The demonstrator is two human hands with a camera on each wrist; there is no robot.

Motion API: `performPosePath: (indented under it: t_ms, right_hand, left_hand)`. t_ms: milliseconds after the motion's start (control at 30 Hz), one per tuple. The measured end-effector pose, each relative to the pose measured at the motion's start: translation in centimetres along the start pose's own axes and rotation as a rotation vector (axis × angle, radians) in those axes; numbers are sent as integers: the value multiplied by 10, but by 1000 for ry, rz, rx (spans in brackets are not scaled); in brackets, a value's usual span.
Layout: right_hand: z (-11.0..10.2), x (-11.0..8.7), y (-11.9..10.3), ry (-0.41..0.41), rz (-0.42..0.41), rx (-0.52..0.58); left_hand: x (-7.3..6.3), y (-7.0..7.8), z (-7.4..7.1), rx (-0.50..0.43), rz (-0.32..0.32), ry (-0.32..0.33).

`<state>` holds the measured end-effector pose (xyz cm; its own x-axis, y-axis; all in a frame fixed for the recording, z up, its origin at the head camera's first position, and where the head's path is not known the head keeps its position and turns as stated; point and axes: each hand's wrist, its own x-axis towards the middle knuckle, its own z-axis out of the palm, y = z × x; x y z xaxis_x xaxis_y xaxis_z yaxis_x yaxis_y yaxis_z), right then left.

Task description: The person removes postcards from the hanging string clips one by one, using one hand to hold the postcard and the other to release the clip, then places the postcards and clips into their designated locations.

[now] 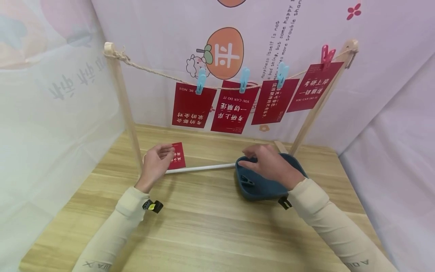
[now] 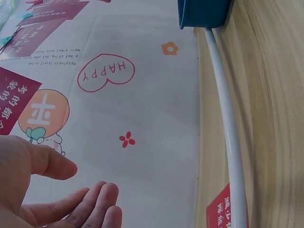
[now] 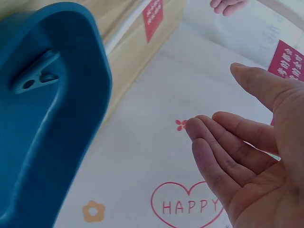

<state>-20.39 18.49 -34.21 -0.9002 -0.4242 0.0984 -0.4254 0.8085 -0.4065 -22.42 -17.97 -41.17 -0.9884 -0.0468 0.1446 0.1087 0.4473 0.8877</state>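
My left hand (image 1: 158, 161) hovers over a red card (image 1: 179, 156) lying at the back left of the table, fingers relaxed and holding nothing. My right hand (image 1: 270, 163) is above a dark blue tray (image 1: 242, 190), its thumb apart from the loosely bent fingers, with nothing between them. One blue clothespin (image 3: 38, 73) lies inside the tray. Along a twine line hang several red cards (image 1: 193, 105). Light blue clothespins (image 1: 244, 80) clip three of them, and a pink clothespin (image 1: 327, 56) clips the rightmost one.
A wooden post (image 1: 124, 102) on the left and another post (image 1: 317, 105) on the right carry the twine (image 1: 154, 71). A white rod (image 1: 204, 168) runs low between them, above the wooden table (image 1: 190, 226). Printed white cloth (image 1: 163, 26) surrounds the back and sides.
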Motion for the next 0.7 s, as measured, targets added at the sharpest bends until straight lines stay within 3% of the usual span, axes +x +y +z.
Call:
performPosePath:
  t_ms: [233, 467, 700]
  right_hand:
    - [-9, -2, -7, 28, -31, 14]
    - [-19, -4, -15, 19, -8, 0]
    - [-24, -7, -20, 60, -9, -10]
  left_hand:
    - [0, 4, -1, 0, 23, 2]
    - [1, 12, -2, -26, 60, 16]
    - [-2, 22, -2, -31, 83, 26]
